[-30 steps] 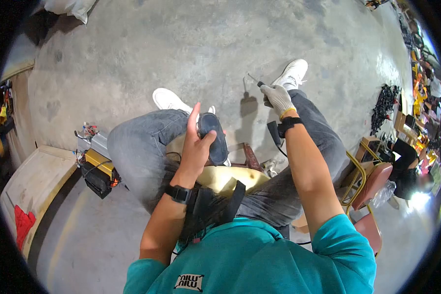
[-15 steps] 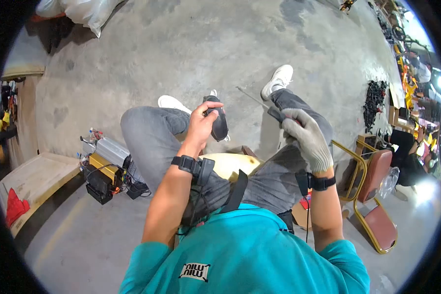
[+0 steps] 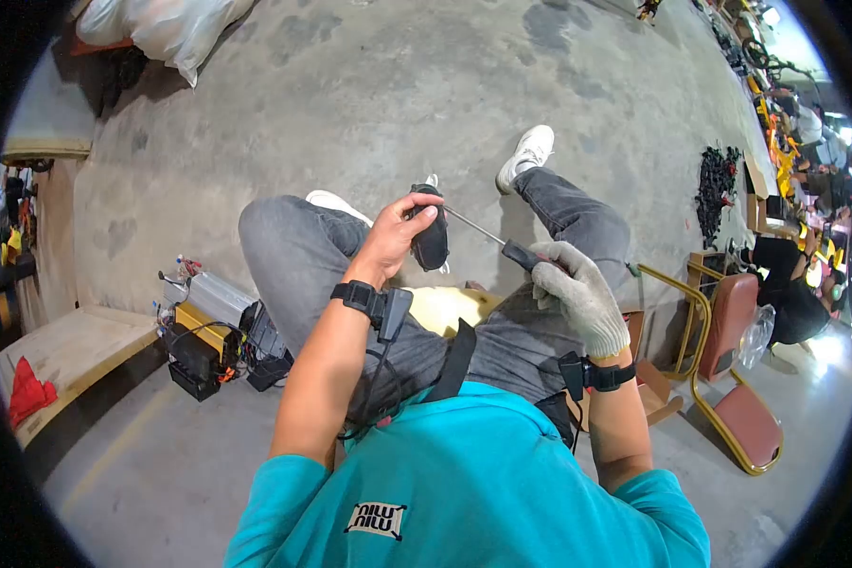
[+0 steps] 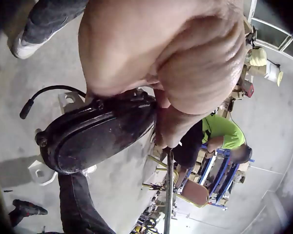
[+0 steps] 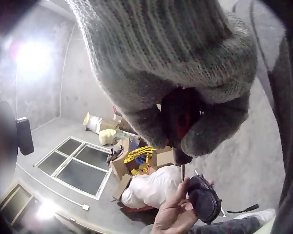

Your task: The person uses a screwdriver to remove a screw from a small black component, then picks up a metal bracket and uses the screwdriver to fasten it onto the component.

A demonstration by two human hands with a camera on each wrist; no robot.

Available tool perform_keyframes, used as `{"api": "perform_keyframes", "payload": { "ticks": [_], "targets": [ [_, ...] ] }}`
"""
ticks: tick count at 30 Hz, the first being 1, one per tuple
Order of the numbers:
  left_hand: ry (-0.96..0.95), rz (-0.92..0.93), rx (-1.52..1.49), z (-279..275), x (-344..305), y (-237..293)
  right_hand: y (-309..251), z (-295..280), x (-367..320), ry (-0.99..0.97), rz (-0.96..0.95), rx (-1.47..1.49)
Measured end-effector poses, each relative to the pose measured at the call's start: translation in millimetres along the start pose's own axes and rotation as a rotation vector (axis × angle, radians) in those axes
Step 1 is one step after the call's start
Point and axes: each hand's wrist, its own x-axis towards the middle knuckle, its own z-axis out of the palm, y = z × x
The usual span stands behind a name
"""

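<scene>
My bare left hand holds a black oval housing between thumb and fingers, above the gap between my knees. In the left wrist view the housing shows a raised rim, pale metal tabs and a short black cable. My right hand, in a knitted glove, grips a screwdriver by its dark handle. Its thin metal shaft points left, the tip right at the left fingertips beside the housing. From the right wrist, a reddish-black part of the handle appears between gloved fingers.
A pale yellow seat lies between my thighs. At the left stand a metal-and-yellow device with wires and a low bench with a red cloth. A red-brown chair is on the right, with people beyond it.
My right hand has drawn back toward my body, then swung the screwdriver left until its tip meets the left fingertips. My left hand keeps the housing, now held at a different angle.
</scene>
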Motion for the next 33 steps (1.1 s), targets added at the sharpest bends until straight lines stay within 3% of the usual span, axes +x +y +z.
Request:
{"api": "perform_keyframes", "payload": {
  "ticks": [26,33],
  "targets": [
    [-0.033,0.006,0.0,-1.4,0.0,1.7,-4.8,1.7,-0.8,-0.001,-0.027,-0.095],
    [-0.019,-0.007,0.106,2.6,-2.2,5.7,-10.1,0.1,-4.0,0.077,-0.052,-0.274]
  ]
}}
